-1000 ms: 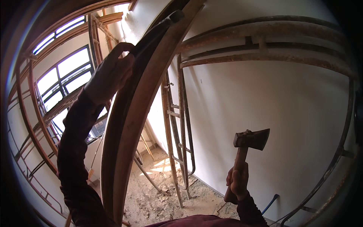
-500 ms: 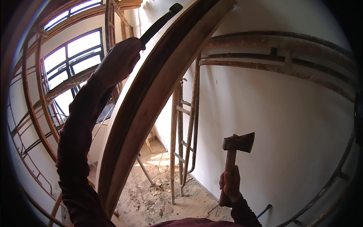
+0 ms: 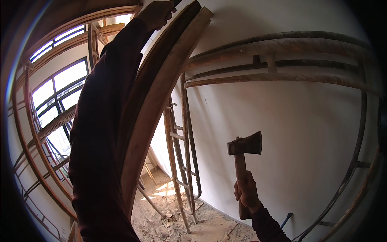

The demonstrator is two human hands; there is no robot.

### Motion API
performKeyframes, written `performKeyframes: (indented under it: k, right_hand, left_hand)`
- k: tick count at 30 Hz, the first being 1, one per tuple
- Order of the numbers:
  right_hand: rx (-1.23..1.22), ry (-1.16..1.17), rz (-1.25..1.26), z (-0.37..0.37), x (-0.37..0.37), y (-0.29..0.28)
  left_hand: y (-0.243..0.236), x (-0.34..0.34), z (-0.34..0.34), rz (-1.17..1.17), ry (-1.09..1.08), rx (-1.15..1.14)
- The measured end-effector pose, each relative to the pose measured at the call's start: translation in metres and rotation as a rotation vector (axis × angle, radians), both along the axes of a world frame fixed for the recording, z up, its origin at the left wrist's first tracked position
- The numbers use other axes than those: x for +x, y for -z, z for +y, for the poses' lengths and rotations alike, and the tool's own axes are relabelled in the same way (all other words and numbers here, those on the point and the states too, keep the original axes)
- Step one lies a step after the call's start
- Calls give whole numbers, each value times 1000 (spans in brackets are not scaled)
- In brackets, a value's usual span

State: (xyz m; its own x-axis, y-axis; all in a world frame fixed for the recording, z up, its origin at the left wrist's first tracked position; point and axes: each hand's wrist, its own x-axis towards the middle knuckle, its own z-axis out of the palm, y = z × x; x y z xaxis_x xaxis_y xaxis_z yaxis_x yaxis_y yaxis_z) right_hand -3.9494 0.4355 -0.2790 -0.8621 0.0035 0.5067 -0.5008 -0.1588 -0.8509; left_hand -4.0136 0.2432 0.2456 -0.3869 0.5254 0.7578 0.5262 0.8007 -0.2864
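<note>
My right hand (image 3: 247,191) is closed around the wooden handle of a hatchet (image 3: 246,144). It is held upright in front of the white wall, its blade turned to the right. At the top, my left hand (image 3: 156,15) grips a dark bar-like tool (image 3: 176,5); most of that tool lies beyond the upper edge. Just right of this hand is the upper end of a long wooden beam (image 3: 161,90), which slants down toward me. My left sleeve covers part of the beam's lower left side.
Rusty scaffold tubes (image 3: 282,49) cross the wall (image 3: 306,117), with an upright scaffold frame (image 3: 177,137) standing below. Rubble and dust cover the floor (image 3: 169,209). More scaffolding (image 3: 30,109) stands at left before a bright window (image 3: 66,76). A blue rod (image 3: 287,220) shows at lower right.
My left hand has moved up with the dark tool, which has mostly left the view. The beam appears farther left. My right hand still holds the hatchet upright.
</note>
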Motion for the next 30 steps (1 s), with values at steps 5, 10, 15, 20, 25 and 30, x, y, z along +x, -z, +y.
performKeyframes:
  k: [5, 10, 15, 20, 25, 30]
  right_hand:
    - [19, 21, -11, 23, 0, -61]
    - [-74, 30, 108, 38, 22, -91]
    - [-48, 164, 212, 49, 40, -109]
    - [12, 286, 289, 40, 57, -141]
    - [144, 475, 366, 56, 64, -169]
    - [169, 493, 569, 21, 76, -224]
  left_hand:
    - [12, -82, 57, 536, 158, 194]
    - [25, -90, 74, 221, 193, 464]
    - [28, -92, 85, 121, 265, 648]
    - [0, -146, 96, -66, 547, 788]
    - [12, -114, 126, -688, 1049, 1028]
    - [-75, -185, 72, -299, 1197, 533]
